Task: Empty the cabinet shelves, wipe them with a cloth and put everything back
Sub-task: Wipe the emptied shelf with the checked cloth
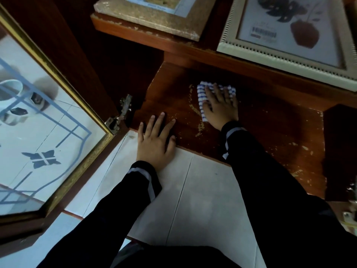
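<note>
Cloth (pixel 201 93), checked blue and white, lies on the bottom cabinet shelf (pixel 266 130), toward the back of the dark wooden board. The right grip (pixel 220 108) presses flat on top of it, released, with fingers straight and spread; it covers most of the fabric, which shows at the fingertips and along the left side. The left grip (pixel 156 141) is also released and flat, its palm on the white floor tiles (pixel 202 200) and its fingers reaching over the shelf's front edge. Pale chipped patches mark the shelf between the two. Both arms wear black sleeves with a grey cuff band. At the left the glass cabinet door (pixel 48 132) stands open on its metal hinge (pixel 118 118). On the upper shelf (pixel 173 42) lie a gold picture frame (pixel 154 20) and a cream beaded frame (pixel 274 55) holding a plant print.
</note>
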`<state>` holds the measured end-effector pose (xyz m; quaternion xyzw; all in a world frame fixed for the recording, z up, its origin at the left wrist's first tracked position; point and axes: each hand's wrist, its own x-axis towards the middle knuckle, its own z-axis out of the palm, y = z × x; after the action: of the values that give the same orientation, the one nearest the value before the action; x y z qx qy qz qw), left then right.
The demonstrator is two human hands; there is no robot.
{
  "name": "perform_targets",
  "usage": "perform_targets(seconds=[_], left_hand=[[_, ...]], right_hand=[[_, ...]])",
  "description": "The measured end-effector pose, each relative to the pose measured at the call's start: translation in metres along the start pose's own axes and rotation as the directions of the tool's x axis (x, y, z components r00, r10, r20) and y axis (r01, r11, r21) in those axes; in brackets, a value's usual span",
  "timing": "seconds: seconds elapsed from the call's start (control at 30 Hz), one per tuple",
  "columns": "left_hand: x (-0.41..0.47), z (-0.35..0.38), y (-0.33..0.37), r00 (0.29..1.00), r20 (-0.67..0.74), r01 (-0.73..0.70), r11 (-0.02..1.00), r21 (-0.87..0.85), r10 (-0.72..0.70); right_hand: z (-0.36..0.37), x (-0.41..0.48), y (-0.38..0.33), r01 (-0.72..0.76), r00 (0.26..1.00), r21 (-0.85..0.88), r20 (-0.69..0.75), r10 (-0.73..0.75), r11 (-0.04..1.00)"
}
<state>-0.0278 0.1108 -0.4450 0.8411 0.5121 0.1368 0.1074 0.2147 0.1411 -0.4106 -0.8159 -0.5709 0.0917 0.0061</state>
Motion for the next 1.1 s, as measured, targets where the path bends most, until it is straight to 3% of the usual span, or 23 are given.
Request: perform_targets(seconds=[0.07,0.13,0.23,0.3,0.37,0.43,0.57,0.63,0.7,0.77,0.83,0.9,1.03,1.1], left_hand=[[0.000,0.001,0.000,1.000,0.010,0.024,0.999,0.027,-0.024],[0.000,0.001,0.000,0.998,0.003,0.058,0.997,0.048,-0.059],[-0.002,0.000,0.000,0.996,-0.012,0.092,0.994,0.060,-0.092],[-0.002,0.000,-0.001,0.996,-0.001,0.091,0.994,0.065,-0.091],[-0.001,-0.001,-0.001,0.997,0.007,0.082,0.995,0.062,-0.083],[-0.001,0.000,-0.002,0.998,0.013,0.066,0.994,0.089,-0.067],[-0.010,0.000,-0.010,0.999,-0.053,0.010,0.988,0.155,-0.002],[-0.018,0.001,-0.016,0.997,-0.071,-0.003,0.981,0.194,0.017],[-0.025,0.001,-0.018,0.996,-0.085,-0.017,0.971,0.238,0.038],[-0.031,-0.001,-0.021,0.994,-0.097,-0.032,0.964,0.263,0.059],[-0.038,-0.004,-0.024,0.991,-0.113,-0.040,0.957,0.286,0.075],[-0.045,-0.007,-0.027,0.986,-0.146,-0.040,0.957,0.287,0.085],[-0.059,-0.012,-0.033,0.975,-0.213,0.005,0.955,0.298,0.061],[-0.063,-0.015,-0.035,0.964,-0.261,0.045,0.939,0.341,0.048]], right_hand=[[0.001,-0.001,-0.014,-0.128,0.991,-0.011,0.033,0.128,0.992],[0.003,-0.004,-0.031,-0.137,0.989,-0.031,0.046,0.139,0.990],[0.007,-0.017,-0.043,0.083,0.996,-0.042,0.028,-0.082,0.996],[0.011,-0.033,-0.037,0.261,0.965,-0.067,0.014,-0.261,0.963],[0.013,-0.048,-0.025,0.348,0.937,-0.078,-0.017,-0.350,0.934],[0.013,-0.051,-0.017,0.301,0.952,-0.075,-0.025,-0.304,0.950],[0.013,-0.044,-0.036,0.027,1.000,-0.018,0.015,-0.027,0.999],[0.015,-0.044,-0.054,0.015,1.000,-0.013,0.013,-0.015,1.000],[0.019,-0.046,-0.061,0.175,0.985,-0.041,0.000,-0.175,0.984],[0.020,-0.053,-0.056,0.382,0.923,-0.076,-0.024,-0.385,0.921],[0.022,-0.055,-0.043,0.475,0.875,-0.091,-0.055,-0.480,0.875],[0.022,-0.056,-0.033,0.442,0.891,-0.115,-0.061,-0.451,0.889],[0.021,-0.060,-0.060,0.125,0.992,-0.040,-0.030,-0.126,0.991],[0.021,-0.065,-0.085,0.068,0.998,-0.002,0.016,-0.068,0.998]])
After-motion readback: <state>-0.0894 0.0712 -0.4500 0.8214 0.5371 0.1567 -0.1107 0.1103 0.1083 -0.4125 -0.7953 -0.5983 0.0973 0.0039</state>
